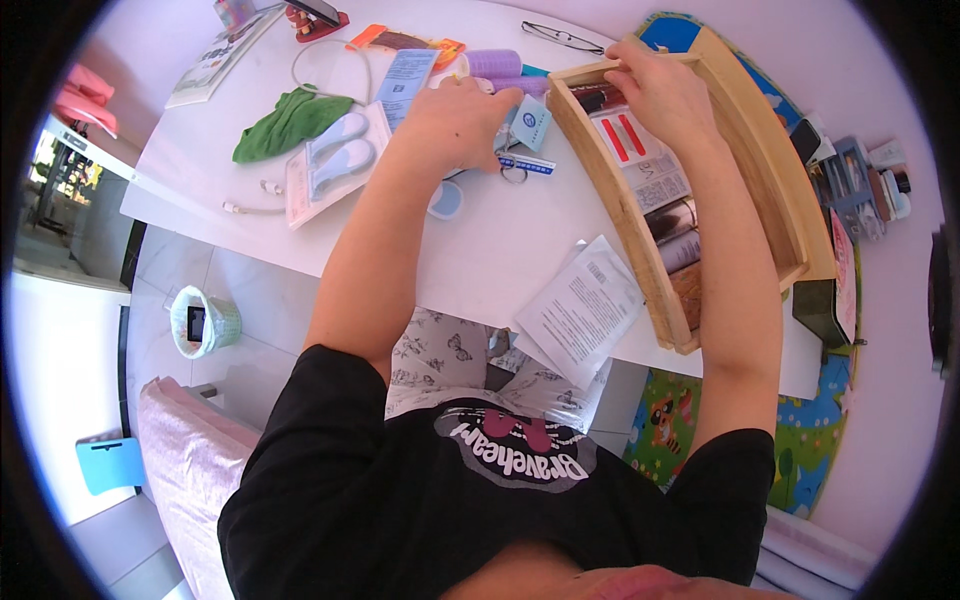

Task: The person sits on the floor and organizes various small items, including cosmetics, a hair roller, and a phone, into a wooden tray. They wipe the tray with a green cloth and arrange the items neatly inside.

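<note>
My left hand (458, 122) reaches over the clutter on the white table, thumb and index finger apart. Close to its fingertips are purple rolls (492, 64) and a small light-blue packet (531, 124). Below the thumb lie a blue ruler-like strip (530, 165) and a pair of scissors (513, 176), partly hidden. My right hand (668, 92) grips the far end of a long wooden box (622, 215), fingers curled over its rim. Inside the box are a white pack with two red bars (622, 137), a printed packet (658, 182) and dark tubes (672, 220), with my right forearm covering part.
A green cloth (292, 125), a pack of pale-blue insoles (340, 160) and a white cable (250, 209) lie left on the white table (480, 260). Printed sheets (585, 305) overhang the near edge. Glasses (562, 38) rest at the back. A lined bin (205, 322) stands on the floor.
</note>
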{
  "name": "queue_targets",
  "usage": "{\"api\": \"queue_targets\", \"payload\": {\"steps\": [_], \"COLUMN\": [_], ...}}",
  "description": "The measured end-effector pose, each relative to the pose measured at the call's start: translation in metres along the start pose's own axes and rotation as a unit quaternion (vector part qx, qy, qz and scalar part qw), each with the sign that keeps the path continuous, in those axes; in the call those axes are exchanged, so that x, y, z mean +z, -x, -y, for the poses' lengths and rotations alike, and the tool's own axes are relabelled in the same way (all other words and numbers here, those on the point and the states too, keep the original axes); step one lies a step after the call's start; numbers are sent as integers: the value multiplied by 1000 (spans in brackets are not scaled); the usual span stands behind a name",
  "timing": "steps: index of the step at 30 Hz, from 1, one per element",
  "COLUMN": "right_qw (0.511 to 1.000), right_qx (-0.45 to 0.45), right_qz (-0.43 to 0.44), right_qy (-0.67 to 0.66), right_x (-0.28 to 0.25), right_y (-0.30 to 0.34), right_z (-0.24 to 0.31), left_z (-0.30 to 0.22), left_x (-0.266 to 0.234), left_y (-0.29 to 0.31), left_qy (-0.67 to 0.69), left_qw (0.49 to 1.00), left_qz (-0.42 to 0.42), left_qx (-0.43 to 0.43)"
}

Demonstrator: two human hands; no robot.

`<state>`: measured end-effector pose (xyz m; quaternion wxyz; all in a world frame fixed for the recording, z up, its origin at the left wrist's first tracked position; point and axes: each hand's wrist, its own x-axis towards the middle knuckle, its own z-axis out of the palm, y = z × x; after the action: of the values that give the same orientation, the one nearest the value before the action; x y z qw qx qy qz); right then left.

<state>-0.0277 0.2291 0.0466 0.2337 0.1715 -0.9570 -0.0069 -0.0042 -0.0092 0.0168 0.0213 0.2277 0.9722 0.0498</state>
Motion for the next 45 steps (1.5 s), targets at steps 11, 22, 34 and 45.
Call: {"api": "queue_targets", "payload": {"steps": [11,22,34,45], "right_qw": [1000,854,715,792], "right_qx": [14,98,154,234], "right_qz": [8,85,64,-37], "right_qy": [-1,-504,-679,-563], "right_x": [-5,-37,-48,-14], "right_y": [2,-7,-11,-4], "right_z": [1,29,4,-92], "left_z": [8,-19,-50,-56], "left_x": [2,-6,19,27], "left_y": [-2,-8,-16,-16], "left_qy": [17,255,330,375], "left_qw": [994,873,801,804], "left_qz": [-68,-413,-463,-413], "left_qx": [-82,41,186,207]}}
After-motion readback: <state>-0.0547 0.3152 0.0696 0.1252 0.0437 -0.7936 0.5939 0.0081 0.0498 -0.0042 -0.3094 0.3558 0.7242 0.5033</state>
